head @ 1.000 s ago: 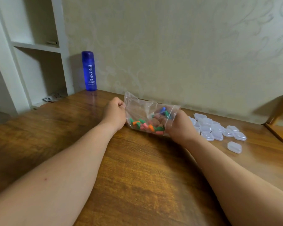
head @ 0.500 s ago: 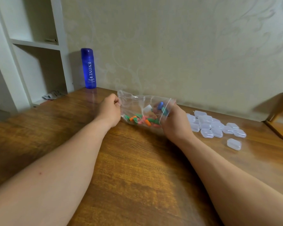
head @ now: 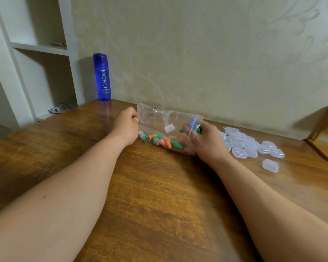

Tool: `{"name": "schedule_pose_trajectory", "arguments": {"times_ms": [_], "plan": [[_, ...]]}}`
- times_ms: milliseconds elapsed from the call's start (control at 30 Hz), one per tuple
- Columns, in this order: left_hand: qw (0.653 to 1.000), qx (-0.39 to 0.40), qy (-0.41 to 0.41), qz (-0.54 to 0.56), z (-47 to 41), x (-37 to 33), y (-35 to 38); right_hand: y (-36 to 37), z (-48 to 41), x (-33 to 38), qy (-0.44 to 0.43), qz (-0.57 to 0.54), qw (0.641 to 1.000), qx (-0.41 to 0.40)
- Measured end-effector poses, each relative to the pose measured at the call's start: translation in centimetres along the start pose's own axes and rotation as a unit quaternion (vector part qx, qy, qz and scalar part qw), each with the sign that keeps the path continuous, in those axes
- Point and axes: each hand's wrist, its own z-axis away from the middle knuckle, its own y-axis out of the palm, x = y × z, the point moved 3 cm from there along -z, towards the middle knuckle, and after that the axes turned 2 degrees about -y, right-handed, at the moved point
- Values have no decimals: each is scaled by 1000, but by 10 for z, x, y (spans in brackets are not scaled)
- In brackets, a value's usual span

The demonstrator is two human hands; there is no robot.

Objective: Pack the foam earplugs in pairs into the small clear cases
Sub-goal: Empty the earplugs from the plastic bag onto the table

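A clear plastic bag (head: 159, 121) lies on the wooden table (head: 159, 195), holding several green, orange and pink foam earplugs (head: 165, 142) along its lower edge. My left hand (head: 126, 125) pinches the bag's left edge. My right hand (head: 206, 142) grips the bag's right end, with a blue and a green earplug (head: 194, 125) near its fingers. A cluster of several small clear cases (head: 244, 144) sits just right of my right hand, all closed, and one single case (head: 270, 165) lies apart, nearer to me.
A blue bottle (head: 102, 77) stands at the table's back left against the wall. White shelving (head: 36, 50) rises at the left. A wooden chair back (head: 322, 129) shows at the right edge.
The bag has sagged flatter onto the table and the earplugs have slid toward its lower left. My right hand's grip shifted along the bag's right end.
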Motion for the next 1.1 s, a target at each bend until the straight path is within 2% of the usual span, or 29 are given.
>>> {"name": "schedule_pose_trajectory", "arguments": {"times_ms": [100, 267, 400, 667, 900, 967, 1100], "plan": [[1000, -5, -4, -2, -3, 4, -6, -13, 7, -6, -4, 61, 998, 0], [1000, -8, 7, -8, -2, 2, -4, -26, 22, -13, -24, 185, 979, 81], [1000, -7, 5, -14, -1, 1, -4, -25, 24, -12, -49, 255, 962, 80], [1000, -5, 6, -18, -1, 1, -3, -32, 24, -14, -51, 250, 965, 67], [1000, 11, 1, 20, 1, -3, -2, -19, 10, -2, -142, 328, 933, 42], [998, 27, -2, 55, 2, -5, -2, -10, 2, 5, -143, 321, 933, 79], [989, 98, -14, 108, 4, -8, -2, 3, 4, 15, -95, 236, 951, 176]]}}
